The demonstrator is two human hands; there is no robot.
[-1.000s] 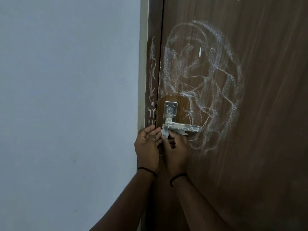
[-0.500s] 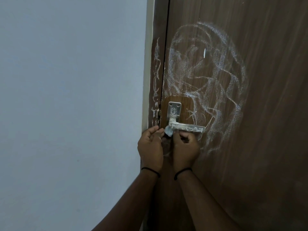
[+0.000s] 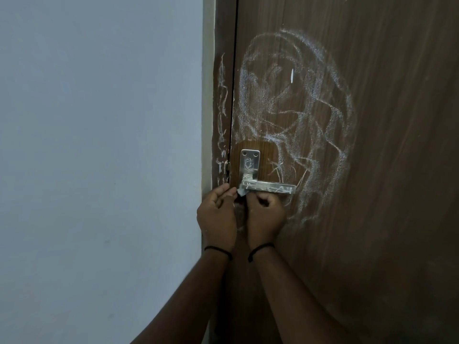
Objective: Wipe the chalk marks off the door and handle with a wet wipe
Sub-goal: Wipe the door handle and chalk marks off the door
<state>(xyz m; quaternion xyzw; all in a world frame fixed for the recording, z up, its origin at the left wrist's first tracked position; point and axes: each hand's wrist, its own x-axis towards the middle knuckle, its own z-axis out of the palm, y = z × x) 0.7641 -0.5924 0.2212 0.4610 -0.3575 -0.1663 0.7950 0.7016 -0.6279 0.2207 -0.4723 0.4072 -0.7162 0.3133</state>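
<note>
Both hands are up at the door [image 3: 385, 120], right under the handle [image 3: 269, 188]. The left hand [image 3: 217, 216] sits at the door's left edge, fingers curled and pinching toward the middle; the right hand [image 3: 267, 216] is balled up just beside it, knuckles tucked beneath the lever. Between them, a small pale scrap, the wet wipe [image 3: 241, 192], pokes out at the lever's left end, touching the metal. It looks gripped by the fingertips of both hands, though which hand carries most of it I cannot tell; most of the wipe is hidden.

The handle is a silver lever running out to the right from an upright plate [image 3: 249, 162], and both carry white scribbles. Chalk marks [image 3: 310, 108] loop in a big scrawl across the brown wood above and right of the handle, trailing down past the lever's right end. A patch of wood around the top of the plate shows bare. More chalk [image 3: 222, 120] streaks run down the door frame [image 3: 224, 33], left of the dark gap. Left of that, a plain pale wall [image 3: 99, 145]. A thin black band [image 3: 218, 250] circles the left wrist, another [image 3: 259, 248] the right.
</note>
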